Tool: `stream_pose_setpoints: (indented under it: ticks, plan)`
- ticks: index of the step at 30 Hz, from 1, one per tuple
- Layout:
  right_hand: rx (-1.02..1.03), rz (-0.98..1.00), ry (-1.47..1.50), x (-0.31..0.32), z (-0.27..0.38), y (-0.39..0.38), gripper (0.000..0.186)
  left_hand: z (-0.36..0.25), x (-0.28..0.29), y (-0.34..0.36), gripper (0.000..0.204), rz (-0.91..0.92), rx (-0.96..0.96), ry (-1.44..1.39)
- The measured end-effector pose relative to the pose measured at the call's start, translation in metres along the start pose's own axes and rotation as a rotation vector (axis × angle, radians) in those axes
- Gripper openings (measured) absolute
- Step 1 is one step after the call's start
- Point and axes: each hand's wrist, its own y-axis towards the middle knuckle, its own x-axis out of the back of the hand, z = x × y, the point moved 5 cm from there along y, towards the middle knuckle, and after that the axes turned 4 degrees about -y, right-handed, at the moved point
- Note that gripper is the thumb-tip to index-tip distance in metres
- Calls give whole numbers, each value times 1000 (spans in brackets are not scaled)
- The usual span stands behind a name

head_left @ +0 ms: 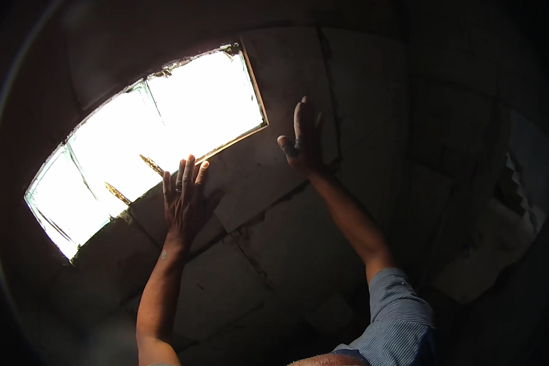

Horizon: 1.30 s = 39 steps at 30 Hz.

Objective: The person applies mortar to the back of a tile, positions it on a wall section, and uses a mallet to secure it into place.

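A long, brightly lit window opening (pixel 195 91) with thin dividers sits in a dark wall of large grey blocks (pixel 274 232). My left hand (pixel 186 198) is raised with fingers stretched out and apart, its fingertips at the lower edge of the opening; whether they press on it is unclear. Two short yellowish pieces (pixel 117 193) stick up at that edge, left of this hand. My right hand (pixel 301 135) is raised flat over the blocks right of the opening, thumb out and fingers stretched, holding nothing visible. I cannot tell if it touches the wall.
At the far right is a paler surface (pixel 476 268) with a jagged, broken edge (pixel 524 201). Dark joints and cracks run between the blocks. My striped blue sleeve (pixel 396 305) comes in from the lower right. The surroundings are mostly in shadow.
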Motion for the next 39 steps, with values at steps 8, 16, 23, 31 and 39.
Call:
stream_pose_setpoints:
  ticks: [8, 16, 23, 31, 39]
  plan:
    - [-56, -83, -193, -23, -77, 17, 79, -19, -4, 14, 72, -85, -24, -176]
    - [12, -44, -61, -25, 13, -3, 80, 7, 9, -11, 39, -132, -9, -259]
    - [-42, 30, -98, 4, 14, -11, 83, 2, 6, -1, 37, -163, -43, -283]
    - [1, 75, -76, -25, 2, -26, 82, 9, 11, -8, 35, -169, -32, -261]
    - [32, -3, -42, -14, -24, -31, 85, 4, 10, -4, 35, -197, -50, -291]
